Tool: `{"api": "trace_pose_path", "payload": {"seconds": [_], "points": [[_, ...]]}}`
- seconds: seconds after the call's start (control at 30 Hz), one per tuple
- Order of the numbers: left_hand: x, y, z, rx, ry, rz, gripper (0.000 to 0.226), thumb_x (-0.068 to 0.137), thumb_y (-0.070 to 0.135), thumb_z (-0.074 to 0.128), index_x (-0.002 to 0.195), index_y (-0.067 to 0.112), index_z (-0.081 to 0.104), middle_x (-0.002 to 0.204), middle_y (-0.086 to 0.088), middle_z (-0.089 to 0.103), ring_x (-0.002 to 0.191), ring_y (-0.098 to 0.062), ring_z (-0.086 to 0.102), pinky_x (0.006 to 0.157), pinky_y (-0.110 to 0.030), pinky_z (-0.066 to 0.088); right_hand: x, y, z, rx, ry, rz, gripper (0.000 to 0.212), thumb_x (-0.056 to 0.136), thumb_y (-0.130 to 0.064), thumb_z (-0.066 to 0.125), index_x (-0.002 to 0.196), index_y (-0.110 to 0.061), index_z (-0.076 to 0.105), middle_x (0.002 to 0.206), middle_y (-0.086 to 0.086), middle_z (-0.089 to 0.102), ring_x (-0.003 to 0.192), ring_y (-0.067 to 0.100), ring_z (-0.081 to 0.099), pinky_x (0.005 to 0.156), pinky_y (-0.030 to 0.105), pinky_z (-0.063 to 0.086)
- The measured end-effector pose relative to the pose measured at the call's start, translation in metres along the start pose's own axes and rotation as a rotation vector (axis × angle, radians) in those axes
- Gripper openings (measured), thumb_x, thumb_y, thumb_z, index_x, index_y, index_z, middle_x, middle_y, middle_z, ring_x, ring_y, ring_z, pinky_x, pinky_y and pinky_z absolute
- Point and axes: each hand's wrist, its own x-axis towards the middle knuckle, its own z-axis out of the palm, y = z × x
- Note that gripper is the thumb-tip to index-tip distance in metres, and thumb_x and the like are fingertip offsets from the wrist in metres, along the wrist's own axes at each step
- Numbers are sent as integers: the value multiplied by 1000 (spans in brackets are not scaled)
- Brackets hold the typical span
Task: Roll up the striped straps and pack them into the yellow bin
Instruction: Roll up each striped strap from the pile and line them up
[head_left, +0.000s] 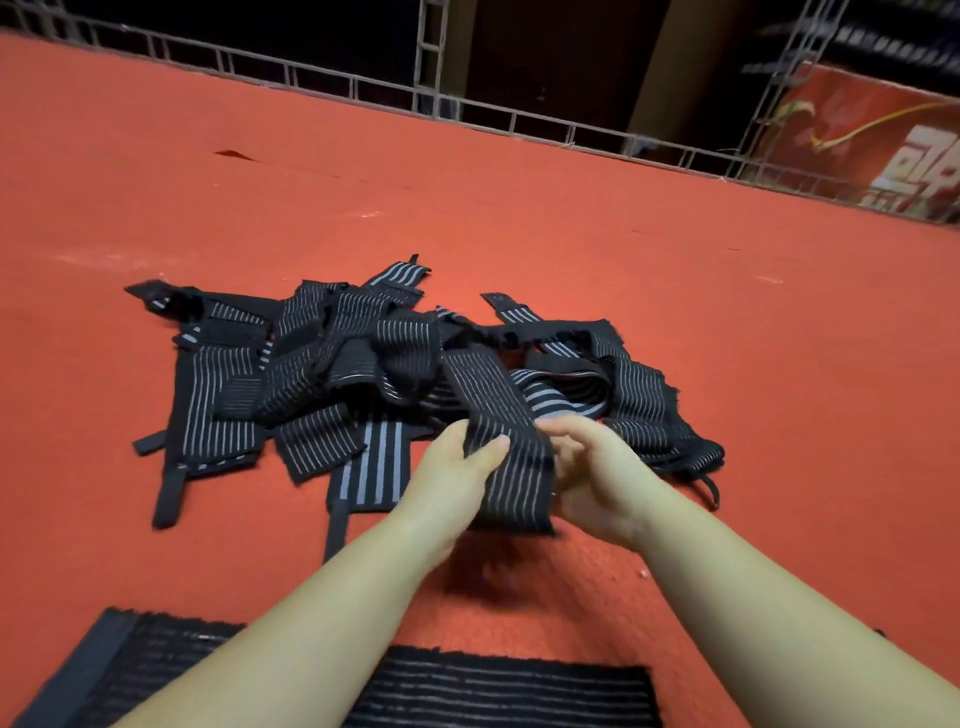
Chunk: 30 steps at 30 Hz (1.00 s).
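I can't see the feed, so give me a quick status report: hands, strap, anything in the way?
Left hand and right hand both grip one strap, unrolled. Pile loose on the red mat. Bin not in view. Nothing blocking.

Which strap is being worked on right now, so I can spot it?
On the red carpet lies a heap of black striped straps. At its near edge, the strap held between the left hand and right hand is the only one lifted.
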Motion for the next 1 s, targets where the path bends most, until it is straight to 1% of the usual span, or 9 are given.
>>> {"api": "trace_pose_path", "payload": {"seconds": [0.1, 0.23, 0.3, 0.37, 0.43, 0.6, 0.7, 0.83, 1.0], "points": [[-28, 5, -4, 262, -219, 118, 15, 93, 18, 55, 105, 26, 57, 107, 14, 65, 100, 5, 59, 86, -8, 42, -12, -11, 7, 127, 45, -36, 29, 82, -27, 56, 98, -7, 68, 92, 10, 70, 78, 22, 65, 73, 31, 51], [-47, 5, -13, 314, -388, 109, 18, 93, 18, 56, 107, 28, 55, 111, 13, 64, 103, 1, 60, 94, -22, 45, -20, -12, 20, 50, 229, -109, 22, 96, -13, 49, 110, -4, 63, 88, 9, 69, 71, 19, 65, 64, 29, 55], [-55, 13, -13, 105, -405, -25, 16, 93, 23, 55, 108, 28, 55, 105, 11, 66, 87, 0, 64, 79, -24, 49, -26, -11, 21, -28, 235, -133, 24, 97, -6, 44, 114, -2, 60, 91, 12, 67, 74, 21, 63, 68, 32, 53], [-57, 22, -11, -229, -350, -234, 23, 90, 36, 53, 109, 24, 59, 94, 6, 68, 66, -3, 64, 66, -23, 47, -37, -12, 24, -87, 185, -145, 23, 96, -3, 43, 109, -4, 61, 97, 14, 67, 79, 24, 63, 77, 36, 51], [-49, 29, -10, -458, -241, -360, 36, 88, 46, 50, 108, 18, 62, 89, 0, 70, 68, -10, 64, 63, -24, 49, -48, -13, 25, -141, 122, -147, 22, 95, 0, 43, 102, -5, 63, 93, 12, 69, 79, 22, 64, 79, 35, 50], [-22, 29, -5, -667, 72, -428, 28, 96, 24, 49, 110, 3, 60, 98, -14, 67, 80, -25, 64, 66, -37, 50, -76, -9, 22, -374, 67, -32, 29, 93, 3, 45, 83, -13, 66, 73, 1, 70, 62, 9, 65, 58, 21, 50], [-21, 26, 4, -562, 151, -387, 16, 96, 9, 49, 108, 4, 58, 90, -10, 64, 75, -22, 61, 61, -34, 52, -82, -7, 15, -429, 180, -11, 29, 90, -1, 48, 70, -16, 62, 69, -1, 65, 56, 8, 59, 53, 21, 41], [-45, 18, 28, -301, -91, -221, 15, 94, 3, 49, 101, 11, 59, 97, -10, 68, 81, -19, 65, 67, -24, 55, -78, -8, 16, -344, 298, -42, 16, 88, -21, 59, 80, -13, 69, 74, 3, 69, 57, 13, 63, 48, 18, 44], [-67, 15, 29, -204, -275, -301, 12, 90, 11, 58, 102, 15, 59, 90, -2, 67, 66, -9, 63, 58, -20, 48, -63, -13, 15, -465, 475, -181, 12, 90, -12, 61, 98, -6, 68, 95, 13, 71, 79, 24, 67, 77, 35, 55]]}}
